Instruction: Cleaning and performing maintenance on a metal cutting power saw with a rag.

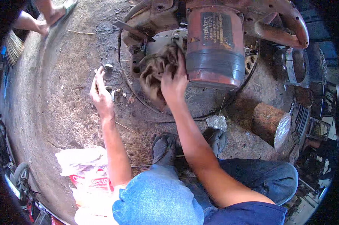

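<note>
My right hand (174, 83) grips a crumpled brown rag (153, 75) and presses it against the metal parts beside a motor. That motor (214, 52) is a red cylinder with a dark label and black tape wound round its lower end; it belongs to a worn red machine that looks like a chop saw. The rag hides part of the surface under it. My left hand (101, 92) is off to the left above the floor, its fingers stretched out close together. Small pale fragments (108, 66) lie on the ground near its fingertips.
A thin black hoop or cable (129, 77) curves round the machine's base. Right of my feet stands a rusty cylinder (267, 122) with a shiny end. White and red plastic bags (85, 165) lie at my left knee. Another person's feet (38, 24) and a broom (14, 48) are at far left.
</note>
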The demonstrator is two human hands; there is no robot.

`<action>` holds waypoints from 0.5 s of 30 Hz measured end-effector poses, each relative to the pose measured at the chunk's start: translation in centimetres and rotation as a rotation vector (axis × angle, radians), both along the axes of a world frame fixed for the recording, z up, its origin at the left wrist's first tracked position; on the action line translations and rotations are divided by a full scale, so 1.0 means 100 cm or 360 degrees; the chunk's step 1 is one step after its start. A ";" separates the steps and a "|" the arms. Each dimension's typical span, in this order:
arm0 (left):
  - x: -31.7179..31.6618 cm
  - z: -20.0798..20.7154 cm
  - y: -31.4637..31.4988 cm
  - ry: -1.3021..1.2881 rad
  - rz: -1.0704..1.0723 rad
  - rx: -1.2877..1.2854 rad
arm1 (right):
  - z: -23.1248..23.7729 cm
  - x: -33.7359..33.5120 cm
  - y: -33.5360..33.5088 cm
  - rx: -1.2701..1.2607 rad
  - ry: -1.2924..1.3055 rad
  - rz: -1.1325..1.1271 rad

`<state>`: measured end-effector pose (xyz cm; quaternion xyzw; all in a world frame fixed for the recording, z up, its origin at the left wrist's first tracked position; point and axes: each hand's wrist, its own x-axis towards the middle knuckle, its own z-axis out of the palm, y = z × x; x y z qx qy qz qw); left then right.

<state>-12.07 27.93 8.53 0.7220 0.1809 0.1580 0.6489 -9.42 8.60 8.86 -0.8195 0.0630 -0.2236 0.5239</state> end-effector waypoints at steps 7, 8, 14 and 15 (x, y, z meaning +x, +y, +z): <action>0.009 -0.032 -0.034 -0.0031 -0.0130 0.0586 | -0.014 -0.021 0.006 -0.0112 0.0329 0.0653; 0.008 -0.034 -0.034 -0.0027 -0.0130 0.0598 | -0.018 -0.017 0.003 -0.0006 0.0092 0.0518; 0.011 -0.041 -0.054 -0.0072 -0.0185 0.0716 | -0.015 0.026 -0.017 -0.1282 0.0565 0.0409; 0.011 -0.042 -0.057 -0.0063 -0.0232 0.0809 | -0.014 0.019 -0.019 -0.1293 0.0558 0.0422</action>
